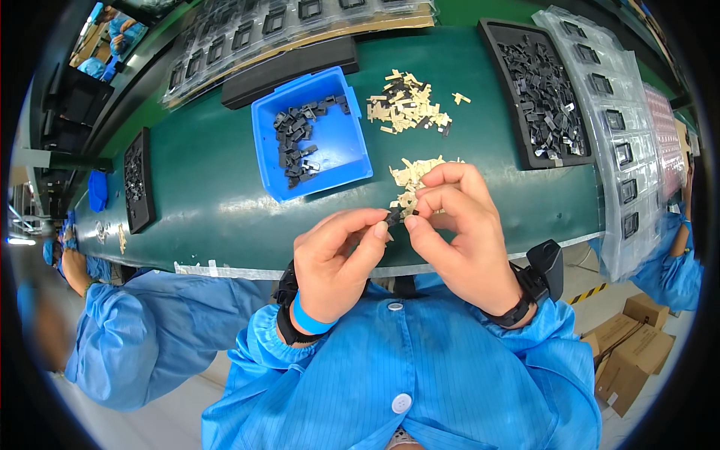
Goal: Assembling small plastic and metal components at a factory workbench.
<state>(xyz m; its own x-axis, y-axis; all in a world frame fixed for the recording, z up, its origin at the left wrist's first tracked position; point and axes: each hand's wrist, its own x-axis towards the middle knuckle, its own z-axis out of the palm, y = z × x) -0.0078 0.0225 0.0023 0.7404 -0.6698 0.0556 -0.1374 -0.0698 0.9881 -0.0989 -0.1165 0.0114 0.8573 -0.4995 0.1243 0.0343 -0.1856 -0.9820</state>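
Close to the table's near edge, my left hand (337,262) pinches a small black plastic part (394,217) between thumb and fingertips. My right hand (466,240) is closed in a pinch at the part's right side; what lies between its fingertips is too small to make out. Just beyond my fingers sits a small heap of cream-coloured strips (411,174), partly hidden by my right hand. Farther back, a larger pile of cream strips (405,109) is mixed with dark bits. A blue plastic bin (334,159) beyond my left hand holds several black plastic parts (294,129).
At the right lies a black tray (529,154) full of small dark parts, beside stacked clear blister trays (611,112). More blister trays (247,45) and a black foam block (292,71) are at the back. A co-worker's blue sleeve (127,330) is at left; cardboard boxes (630,352) stand lower right.
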